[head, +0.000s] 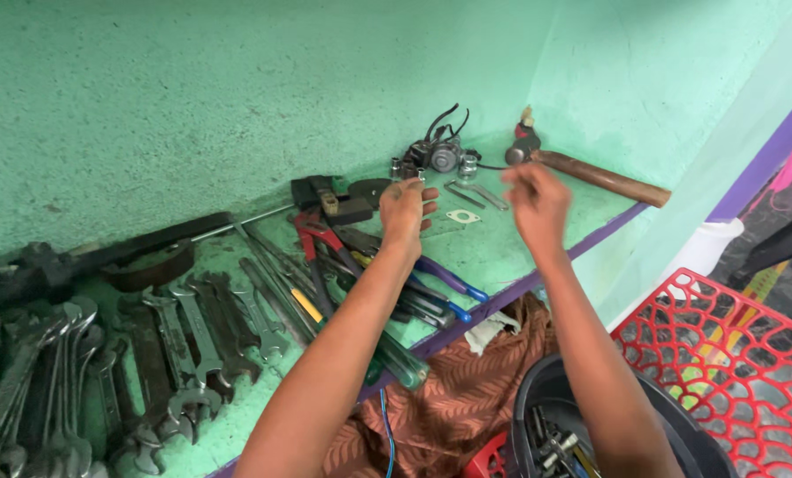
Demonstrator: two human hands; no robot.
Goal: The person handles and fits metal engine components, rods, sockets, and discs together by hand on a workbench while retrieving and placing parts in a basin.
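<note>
We find both hands raised over the pale green painted shelf (502,239), backs toward the camera. The left hand (405,211) has its fingers curled inward, the fingertips pinching a small shiny metal piece (421,177) at the top of the hand; what kind of piece it is, we cannot tell. The right hand (538,202) is blurred; its fingers are drawn together, but we cannot tell whether it grips anything.

Just beyond the left hand sits a small dark engine part with black cables (438,152), flanked by shiny metal sockets (468,164); between the two hands lie a flat pale gasket (462,216) and two small grey spanners (476,195). Beyond the right hand rests a hammer with a brown wooden handle (601,177), its head nearest the hand.

Under the left wrist lie red-handled pliers (312,232) and blue-handled pliers (449,281); further left of that arm, a row of dark steel open-ended spanners (192,336) is laid side by side.

Below the right forearm we note a black bucket holding metal tools (551,425), a red plastic lattice crate (732,354) to its right, and brown patterned cloth (449,398) between the arms.
</note>
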